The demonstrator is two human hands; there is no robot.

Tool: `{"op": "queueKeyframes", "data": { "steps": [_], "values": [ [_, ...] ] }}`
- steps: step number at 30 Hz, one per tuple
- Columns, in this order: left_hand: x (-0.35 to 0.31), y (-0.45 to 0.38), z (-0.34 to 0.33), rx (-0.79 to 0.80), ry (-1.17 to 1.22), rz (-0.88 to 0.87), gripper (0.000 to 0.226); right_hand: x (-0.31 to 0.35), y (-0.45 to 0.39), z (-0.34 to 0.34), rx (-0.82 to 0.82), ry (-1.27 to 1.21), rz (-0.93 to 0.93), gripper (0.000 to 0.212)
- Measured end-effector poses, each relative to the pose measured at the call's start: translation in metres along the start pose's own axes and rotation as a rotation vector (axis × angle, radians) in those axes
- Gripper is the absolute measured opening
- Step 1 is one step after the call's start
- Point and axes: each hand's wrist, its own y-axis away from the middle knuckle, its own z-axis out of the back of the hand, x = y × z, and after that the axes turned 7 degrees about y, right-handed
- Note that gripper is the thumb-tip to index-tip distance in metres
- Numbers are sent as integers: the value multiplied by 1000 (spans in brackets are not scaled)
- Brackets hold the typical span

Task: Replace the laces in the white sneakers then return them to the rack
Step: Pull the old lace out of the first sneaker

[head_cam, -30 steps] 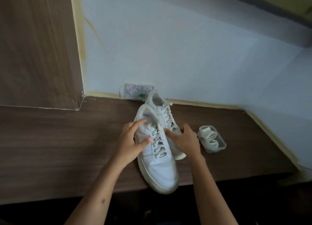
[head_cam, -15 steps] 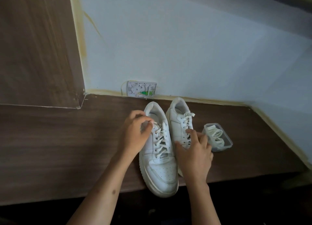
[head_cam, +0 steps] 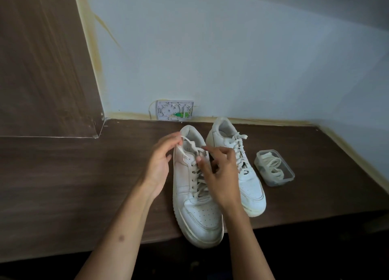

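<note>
Sneakers now stand side by side on the desk (head_cam: 84, 185); the left sneaker (head_cam: 195, 195) overhangs its near edge. Both hands have moved to its old lace (head_cam: 190, 148): left hand (head_cam: 161, 162) and right hand (head_cam: 219, 172) each pinch an end, so unlacing is starting.

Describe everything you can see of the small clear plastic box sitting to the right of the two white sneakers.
The small clear plastic box is a shallow rectangular tub with rounded corners and no lid visible on it. It lies flat on the dark wood-grain tabletop, angled slightly, just right of the right-hand white sneaker and apart from it. Inside lies a loose coil of cream flat laces, seen through its walls and open top. Neither hand touches it.
</note>
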Motion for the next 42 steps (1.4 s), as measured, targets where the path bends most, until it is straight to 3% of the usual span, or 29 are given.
{"op": "queueKeyframes", "data": {
  "steps": [2, 4, 8, 9, 11, 14, 16, 18, 21, 23, 25, 29, 34, 38, 42],
  "values": [
    [-6, 1, 3, -18, 80, -1, 12, -1, -3, -2, -50, -58, -16, 10],
    [-12, 0, 8, -82, 183, 16, 17, -1, -4, 1, -42, -215, -98, 4],
    [-22, -8, 27, -268, 400, 57, 14, 4, -8, 15, -41, -839, -291, 10],
    [-21, -11, 32, -338, 329, 58, 11, 4, -11, 19, -93, -925, -289, 9],
    [-13, -14, 42, -504, -40, 33, 9, 1, -13, 27, -220, -969, -329, 8],
    [3, -18, 52, -626, -611, -83, 74, -7, -9, 30, -381, -767, -419, 35],
    [3, -16, 47, -594, -737, -113, 88, -9, -6, 33, -440, -734, -415, 45],
    [1, -10, 40, -565, -814, -201, 87, -9, -6, 37, -490, -705, -384, 41],
    [-1, -3, 25, -399, -1048, -588, 64, -6, -3, 37, -520, -366, -222, 24],
    [1, 0, 13, -203, -1095, -685, 43, -4, 0, 33, -424, -221, -78, 20],
    [7, 5, 3, -76, -1218, -677, 28, -3, 1, 28, -229, -148, 15, 18],
    [23, 7, -3, 14, -1529, -575, 36, -6, 2, 17, 38, -101, 15, 27],
    [21, -5, -3, 99, -1336, -416, 17, -10, 5, 21, 108, -60, -155, 39],
    [27, -9, -1, 75, -1103, -527, 10, -12, 10, 19, 46, 60, -278, 41],
    [15, -10, 3, 11, -657, -366, 7, -9, 11, 15, 11, 82, -309, 39]
  ]
}}
